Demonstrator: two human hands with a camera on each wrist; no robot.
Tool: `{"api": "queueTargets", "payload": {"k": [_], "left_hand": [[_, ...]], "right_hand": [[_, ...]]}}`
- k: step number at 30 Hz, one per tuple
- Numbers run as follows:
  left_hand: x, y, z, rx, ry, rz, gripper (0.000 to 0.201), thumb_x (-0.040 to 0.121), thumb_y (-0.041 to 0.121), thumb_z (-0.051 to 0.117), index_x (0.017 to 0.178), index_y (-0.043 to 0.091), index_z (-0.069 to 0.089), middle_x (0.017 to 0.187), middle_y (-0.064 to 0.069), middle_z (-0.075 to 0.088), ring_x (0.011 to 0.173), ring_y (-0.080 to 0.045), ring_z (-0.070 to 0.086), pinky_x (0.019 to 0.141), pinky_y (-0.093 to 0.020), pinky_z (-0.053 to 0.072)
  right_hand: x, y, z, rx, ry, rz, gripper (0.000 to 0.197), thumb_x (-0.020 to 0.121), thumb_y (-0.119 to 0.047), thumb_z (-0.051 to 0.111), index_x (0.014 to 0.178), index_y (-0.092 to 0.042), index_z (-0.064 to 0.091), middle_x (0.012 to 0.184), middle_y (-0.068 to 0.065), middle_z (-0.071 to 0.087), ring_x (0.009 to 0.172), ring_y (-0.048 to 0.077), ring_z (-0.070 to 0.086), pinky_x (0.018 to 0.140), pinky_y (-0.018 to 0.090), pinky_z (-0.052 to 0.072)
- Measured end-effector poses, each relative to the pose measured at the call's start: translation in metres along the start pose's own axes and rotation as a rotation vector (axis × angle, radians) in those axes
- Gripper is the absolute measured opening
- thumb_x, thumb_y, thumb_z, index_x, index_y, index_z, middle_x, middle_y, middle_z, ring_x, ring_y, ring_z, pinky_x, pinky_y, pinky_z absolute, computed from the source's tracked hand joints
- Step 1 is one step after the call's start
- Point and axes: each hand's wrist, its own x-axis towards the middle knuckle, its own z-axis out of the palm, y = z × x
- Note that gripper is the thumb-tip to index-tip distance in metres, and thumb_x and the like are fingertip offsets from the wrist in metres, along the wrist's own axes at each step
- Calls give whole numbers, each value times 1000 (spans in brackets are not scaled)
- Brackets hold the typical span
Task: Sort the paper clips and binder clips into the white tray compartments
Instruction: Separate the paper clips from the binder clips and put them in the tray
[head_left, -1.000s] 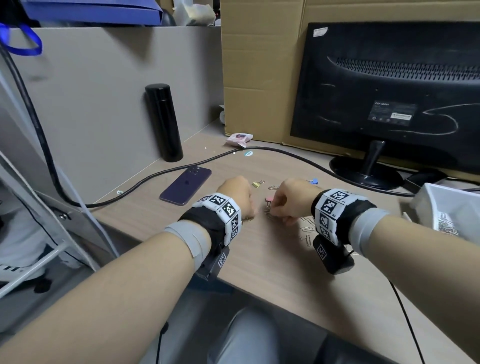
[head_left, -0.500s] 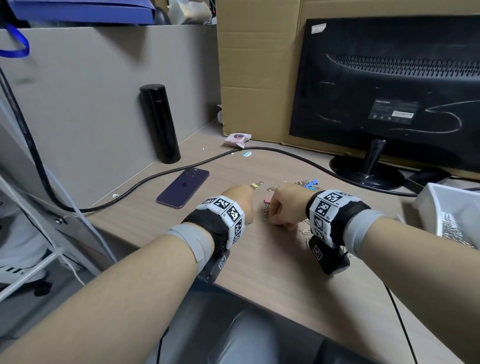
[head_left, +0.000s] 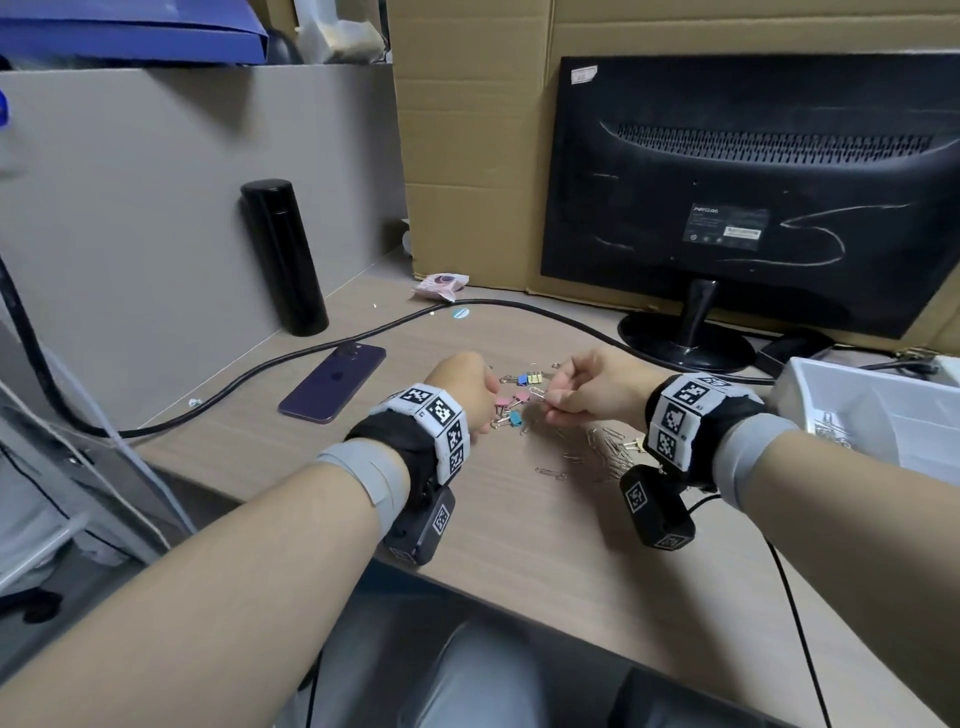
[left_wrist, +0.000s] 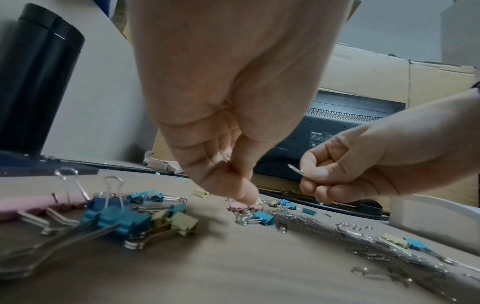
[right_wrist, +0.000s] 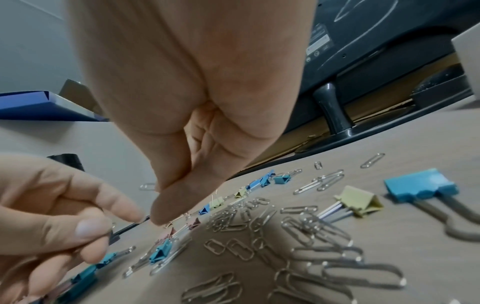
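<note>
A silver paper clip (left_wrist: 296, 171) is pinched between the thumb and curled forefinger of the right hand (head_left: 587, 387), held a little above the wooden desk (head_left: 519, 545). Its free end pokes out toward the left hand, long axis roughly level and pointing across the person's body. The white tray (head_left: 878, 415) where it belongs stands at the desk's right edge, well to the right of this hand, with a heap of paper clips visible in one compartment; so the clip must travel rightward, away from the other hand, and the right hand is plainly the nearer one for that carry. The right wrist is bent slightly down, knuckles up, remaining fingers folded into the palm. The left hand (head_left: 465, 387) hovers just to the left, fingers curled with thumb against fingertips over a cluster of pink and blue binder clips (head_left: 511, 408); whether it actually grips one cannot be told. Loose paper clips (head_left: 608, 449) lie scattered on the desk beneath the right wrist, with more coloured binder clips (head_left: 527, 378) just beyond the two hands.
</note>
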Motion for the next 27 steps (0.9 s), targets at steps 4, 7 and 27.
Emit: {"api": "queueTargets", "payload": {"k": [4, 7, 27], "left_hand": [[8, 4, 6, 56, -7, -38, 29, 99, 1, 51, 113, 3, 76, 105, -16, 76, 88, -34, 70, 76, -37, 55], [15, 2, 8, 37, 21, -40, 30, 97, 3, 50, 115, -3, 73, 114, -21, 74, 91, -32, 64, 81, -37, 52], [34, -5, 15, 151, 32, -46, 23, 95, 35, 63, 98, 13, 69, 99, -3, 71, 100, -28, 68, 84, -34, 54]], "right_hand": [[0, 2, -3, 195, -10, 43, 29, 101, 13, 49, 120, -1, 66, 86, 17, 66, 78, 23, 70, 70, 28, 65], [5, 1, -1, 211, 36, 94, 22, 104, 12, 41, 103, 5, 61, 82, 12, 61, 70, 16, 62, 54, 25, 61], [38, 15, 1, -501, 118, -30, 38, 67, -46, 88, 88, -17, 75, 85, -10, 77, 63, 8, 56, 58, 20, 41]]}}
